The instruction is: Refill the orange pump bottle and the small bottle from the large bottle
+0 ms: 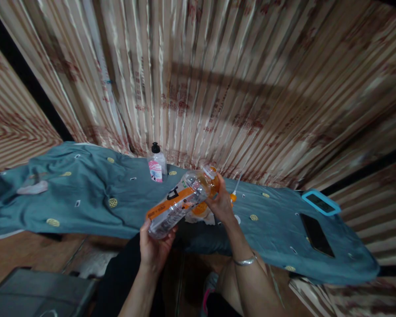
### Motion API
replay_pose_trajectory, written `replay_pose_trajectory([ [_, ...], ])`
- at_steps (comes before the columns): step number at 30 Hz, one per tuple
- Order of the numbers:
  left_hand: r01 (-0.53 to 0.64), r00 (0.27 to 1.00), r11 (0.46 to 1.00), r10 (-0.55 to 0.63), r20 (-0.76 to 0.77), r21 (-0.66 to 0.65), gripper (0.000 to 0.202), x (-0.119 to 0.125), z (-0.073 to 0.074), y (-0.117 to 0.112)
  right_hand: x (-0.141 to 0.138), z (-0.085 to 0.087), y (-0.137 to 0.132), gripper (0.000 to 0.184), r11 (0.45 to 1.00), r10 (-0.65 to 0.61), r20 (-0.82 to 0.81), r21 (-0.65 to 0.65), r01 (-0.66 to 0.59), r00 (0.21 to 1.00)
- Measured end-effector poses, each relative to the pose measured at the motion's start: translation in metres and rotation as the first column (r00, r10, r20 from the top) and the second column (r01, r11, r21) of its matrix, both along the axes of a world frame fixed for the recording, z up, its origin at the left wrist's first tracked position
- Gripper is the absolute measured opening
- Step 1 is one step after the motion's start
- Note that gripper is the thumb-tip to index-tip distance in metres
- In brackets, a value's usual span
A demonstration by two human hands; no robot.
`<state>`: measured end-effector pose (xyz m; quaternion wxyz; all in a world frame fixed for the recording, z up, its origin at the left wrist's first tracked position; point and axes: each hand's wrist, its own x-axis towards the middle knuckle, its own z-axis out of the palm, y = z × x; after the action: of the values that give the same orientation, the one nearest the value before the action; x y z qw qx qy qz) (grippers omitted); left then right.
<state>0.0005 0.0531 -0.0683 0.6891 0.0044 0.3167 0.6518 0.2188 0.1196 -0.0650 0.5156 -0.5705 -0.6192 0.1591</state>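
A clear plastic bottle (180, 200) with an orange label lies tilted between my hands, its neck pointing up and to the right, a little orange liquid inside. My left hand (154, 248) grips the bottle's base from below. My right hand (221, 203) is closed around the neck and the cap end. Both hands hover over the near edge of a table covered with a teal cloth (95, 198). A silver bracelet (245, 261) sits on my right wrist.
A small bottle with a black cap and pink label (157, 165) stands at the back of the table. A black phone (316, 234) and a blue-framed device (320, 202) lie at the right. Striped curtains hang behind. A grey box (36, 290) sits low left.
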Motion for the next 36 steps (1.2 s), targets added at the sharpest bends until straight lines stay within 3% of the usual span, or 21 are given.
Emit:
replay_pose_trajectory([
  [4,-0.022,0.999,1.0,0.022,0.041,-0.005,0.031,-0.001,-0.004,0.002,0.007,0.009,-0.003,0.101,0.997,0.006,0.031,0.071,-0.008,1.0],
  [9,-0.012,0.997,1.0,0.013,0.072,-0.016,0.028,0.0,-0.008,0.003,0.005,0.037,-0.024,0.083,0.975,-0.072,0.078,0.214,0.054,0.994],
  [13,-0.023,0.993,1.0,0.024,0.114,-0.009,0.029,0.002,-0.01,0.004,-0.019,0.054,-0.047,0.067,0.931,-0.156,0.146,0.353,0.096,0.977],
  [16,-0.014,0.99,1.0,0.011,0.144,0.016,0.033,0.002,-0.011,0.003,-0.044,0.055,-0.059,0.067,0.921,-0.121,0.126,0.384,0.064,0.985],
  [20,0.031,0.984,0.997,-0.043,0.172,0.068,0.04,-0.001,-0.013,0.002,-0.073,0.043,-0.064,0.084,0.963,0.036,-0.106,0.269,-0.007,0.994],
  [24,0.037,0.979,0.995,-0.056,0.195,0.097,0.041,-0.002,-0.014,0.001,-0.095,0.028,-0.059,0.091,0.988,0.153,-0.349,0.03,-0.152,0.924],
  [29,0.029,0.97,0.999,-0.037,0.242,0.037,0.031,-0.002,-0.006,0.001,-0.117,0.02,-0.038,0.065,0.968,0.171,-0.407,-0.101,-0.23,0.897],
  [36,0.067,0.943,0.992,-0.028,0.331,-0.107,0.041,-0.008,0.007,0.005,-0.133,0.022,0.004,0.081,0.959,0.154,-0.415,-0.156,-0.237,0.897],
])
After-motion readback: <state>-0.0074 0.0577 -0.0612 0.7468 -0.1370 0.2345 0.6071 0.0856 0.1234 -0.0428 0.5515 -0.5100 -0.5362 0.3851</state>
